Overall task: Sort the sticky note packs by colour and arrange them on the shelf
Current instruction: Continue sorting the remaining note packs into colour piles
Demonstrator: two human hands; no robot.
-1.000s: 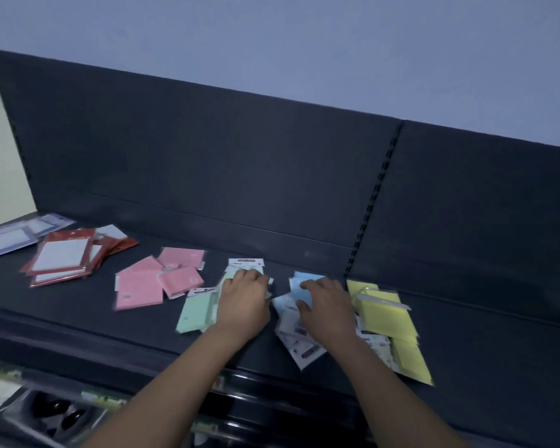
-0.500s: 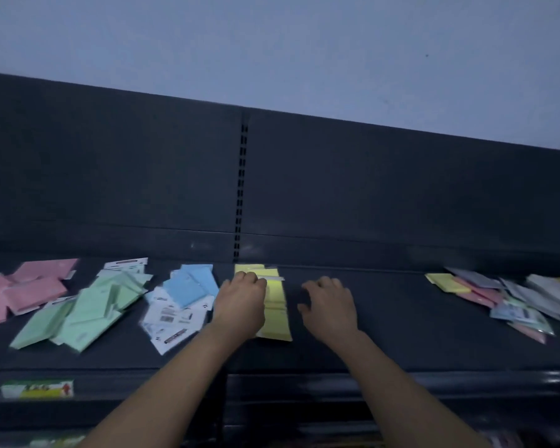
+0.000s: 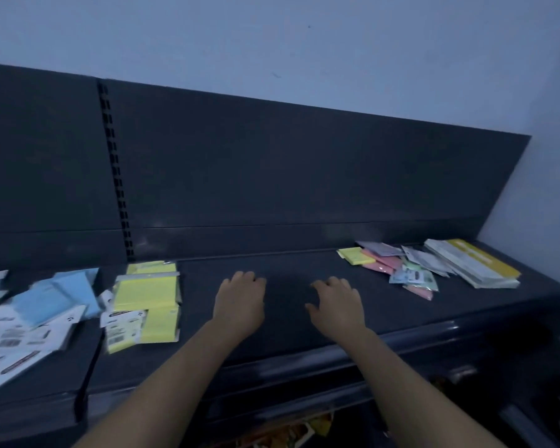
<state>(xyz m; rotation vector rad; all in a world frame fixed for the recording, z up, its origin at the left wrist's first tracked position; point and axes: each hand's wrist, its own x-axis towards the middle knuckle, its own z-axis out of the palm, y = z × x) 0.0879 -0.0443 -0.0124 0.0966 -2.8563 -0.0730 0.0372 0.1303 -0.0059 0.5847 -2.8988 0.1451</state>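
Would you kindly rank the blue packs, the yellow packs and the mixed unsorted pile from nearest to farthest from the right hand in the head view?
From the right hand:
1. Mixed unsorted pile, to its right.
2. Yellow packs, left, past the left hand.
3. Blue packs, farthest left.

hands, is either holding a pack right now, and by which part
Nothing held: the left hand and right hand are both empty, over the shelf.

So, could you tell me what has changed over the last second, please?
Both hands moved rightward off the sorted piles: the left hand came off the yellow pile, and both it and the right hand are over bare shelf, holding nothing. The blue pile and yellow pile stayed put.
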